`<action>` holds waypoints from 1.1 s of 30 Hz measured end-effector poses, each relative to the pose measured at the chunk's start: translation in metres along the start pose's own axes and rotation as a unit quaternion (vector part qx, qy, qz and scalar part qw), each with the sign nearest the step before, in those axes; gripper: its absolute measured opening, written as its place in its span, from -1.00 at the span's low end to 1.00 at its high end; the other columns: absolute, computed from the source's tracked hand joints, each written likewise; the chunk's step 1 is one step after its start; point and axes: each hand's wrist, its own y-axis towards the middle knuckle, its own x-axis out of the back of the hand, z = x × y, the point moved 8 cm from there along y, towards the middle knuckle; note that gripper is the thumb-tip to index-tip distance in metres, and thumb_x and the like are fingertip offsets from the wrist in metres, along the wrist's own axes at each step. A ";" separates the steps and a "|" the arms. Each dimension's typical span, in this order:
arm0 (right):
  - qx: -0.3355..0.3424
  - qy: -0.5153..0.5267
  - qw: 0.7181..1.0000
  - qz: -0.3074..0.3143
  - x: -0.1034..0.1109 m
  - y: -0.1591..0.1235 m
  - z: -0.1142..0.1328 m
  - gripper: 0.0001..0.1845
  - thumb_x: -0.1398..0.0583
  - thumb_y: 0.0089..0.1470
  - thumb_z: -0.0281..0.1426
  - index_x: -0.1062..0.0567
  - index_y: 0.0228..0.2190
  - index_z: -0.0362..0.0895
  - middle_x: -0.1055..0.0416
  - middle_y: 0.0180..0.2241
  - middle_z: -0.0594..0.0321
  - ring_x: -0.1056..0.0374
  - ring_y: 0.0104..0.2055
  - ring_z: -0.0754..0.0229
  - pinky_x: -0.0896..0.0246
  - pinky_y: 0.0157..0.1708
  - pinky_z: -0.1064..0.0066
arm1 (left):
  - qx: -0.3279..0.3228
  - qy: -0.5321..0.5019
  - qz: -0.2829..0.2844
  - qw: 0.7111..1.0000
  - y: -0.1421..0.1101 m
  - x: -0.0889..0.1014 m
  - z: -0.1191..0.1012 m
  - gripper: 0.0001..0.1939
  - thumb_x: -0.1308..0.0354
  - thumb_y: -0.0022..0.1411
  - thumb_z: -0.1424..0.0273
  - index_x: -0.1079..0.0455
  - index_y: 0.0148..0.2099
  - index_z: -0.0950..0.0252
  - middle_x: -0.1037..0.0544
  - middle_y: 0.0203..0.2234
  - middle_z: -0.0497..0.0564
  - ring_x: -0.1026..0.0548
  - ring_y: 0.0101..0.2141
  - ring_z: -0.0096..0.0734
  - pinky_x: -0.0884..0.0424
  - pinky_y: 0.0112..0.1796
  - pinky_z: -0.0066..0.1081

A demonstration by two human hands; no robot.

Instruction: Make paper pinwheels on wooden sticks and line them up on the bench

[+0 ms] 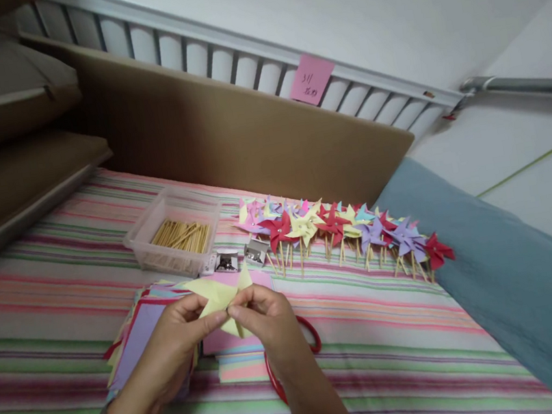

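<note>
A pale yellow paper pinwheel [214, 290] is held up between my two hands, its blades folded in toward the middle. My left hand [181, 335] pinches it from the left, thumb near the centre. From the other side my right hand [266, 316] grips it, thumb and fingertips closed at the centre; whether a pin is there I cannot make out. Below lie a stack of coloured paper [137, 338] with a purple sheet on top and pink paper [216, 340]. Red-handled scissors [311, 333] lie partly hidden under my right hand and forearm.
A clear plastic box [162, 260] holds many wooden sticks [181, 236]. Two small boxes of metal pins [226, 261] [256, 253] stand beside it. Finished pinwheels [333, 224] on sticks are bunched at right. A cardboard panel [245, 142] backs the striped cloth [380, 350].
</note>
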 end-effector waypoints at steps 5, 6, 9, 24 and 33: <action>-0.017 0.013 1.000 0.001 -0.002 -0.003 0.004 -0.91 -0.28 -0.24 -0.42 -0.45 -0.62 -0.16 -0.27 -0.71 0.43 -0.11 -0.63 0.37 0.03 -0.59 0.52 | 0.011 0.002 -0.010 1.000 0.002 0.002 0.002 -0.76 -0.43 -0.23 0.33 -0.47 -0.51 0.31 -0.49 -0.60 -0.08 -0.44 -0.47 -0.37 -0.34 -0.36 -0.43; -0.018 0.015 1.000 0.003 -0.002 -0.003 0.004 -0.91 -0.28 -0.25 -0.43 -0.44 -0.62 -0.16 -0.28 -0.72 0.43 -0.12 -0.64 0.37 0.03 -0.60 0.52 | 0.016 0.000 -0.005 1.000 0.003 0.001 0.003 -0.76 -0.43 -0.23 0.33 -0.48 -0.50 0.32 -0.50 -0.60 -0.07 -0.45 -0.46 -0.36 -0.34 -0.35 -0.41; -0.018 0.021 1.000 0.003 -0.002 -0.004 0.004 -0.91 -0.27 -0.26 -0.43 -0.44 -0.64 -0.16 -0.29 -0.73 0.43 -0.13 -0.65 0.37 0.02 -0.61 0.52 | 0.028 0.002 -0.002 1.000 0.003 0.002 0.006 -0.75 -0.43 -0.23 0.33 -0.50 -0.47 0.34 -0.52 -0.57 -0.04 -0.45 -0.47 -0.36 -0.34 -0.36 -0.41; 0.003 -0.001 1.000 0.014 -0.006 -0.002 0.000 -0.92 -0.25 -0.20 -0.43 -0.43 -0.61 -0.15 -0.28 -0.70 0.42 -0.13 -0.64 0.37 -0.01 -0.60 0.51 | 0.019 -0.014 0.025 0.999 0.004 0.004 0.008 -0.81 -0.40 -0.12 0.39 -0.57 -0.38 0.32 -0.61 -0.47 0.00 -0.51 -0.39 -0.32 -0.36 -0.28 -0.41; 0.037 -0.039 0.999 0.006 -0.007 -0.003 0.005 -0.76 -0.22 -0.14 -0.49 -0.49 -0.32 -0.10 -0.43 -0.51 0.37 -0.32 -0.50 0.29 -0.21 -0.51 0.52 | 0.026 -0.036 0.033 0.998 0.001 -0.004 0.002 -0.82 -0.38 -0.09 0.42 -0.56 -0.34 0.31 -0.62 -0.44 0.01 -0.52 -0.38 -0.32 -0.38 -0.28 -0.41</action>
